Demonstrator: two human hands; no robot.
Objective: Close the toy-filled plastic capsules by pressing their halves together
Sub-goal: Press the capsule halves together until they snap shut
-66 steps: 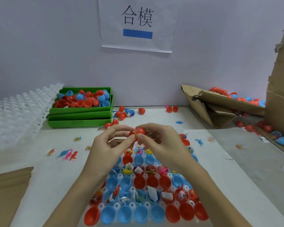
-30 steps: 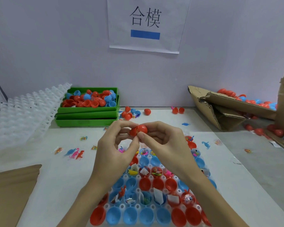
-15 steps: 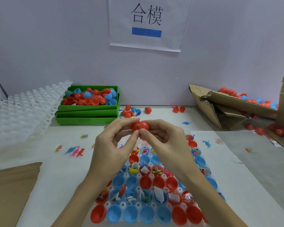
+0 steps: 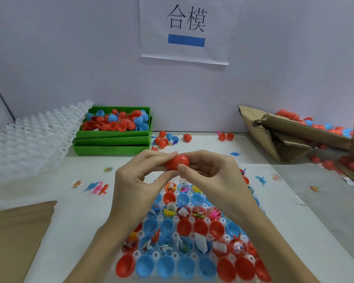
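A red capsule (image 4: 178, 161) is held in mid-air between both hands, its two halves joined end to end. My left hand (image 4: 140, 180) pinches its left half with thumb and fingers. My right hand (image 4: 207, 176) pinches the right half, thumb tip in front. Below the hands lies a white holder tray (image 4: 156, 254) with rows of open red and blue capsule halves, several holding small toys and paper slips. The tray's upper middle is hidden behind my hands.
Stacked green bins (image 4: 112, 137) with loose red and blue halves stand at the back left, beside empty white trays (image 4: 33, 137). Torn cardboard boxes (image 4: 290, 135) with capsules lie at the right. Loose capsules (image 4: 187, 137) and small dinosaur toys (image 4: 98, 187) dot the table. Brown cardboard (image 4: 14, 237) lies front left.
The two red halves, held slightly askew a second ago, now sit pushed together in line. Both hands stay at the same spot above the tray.
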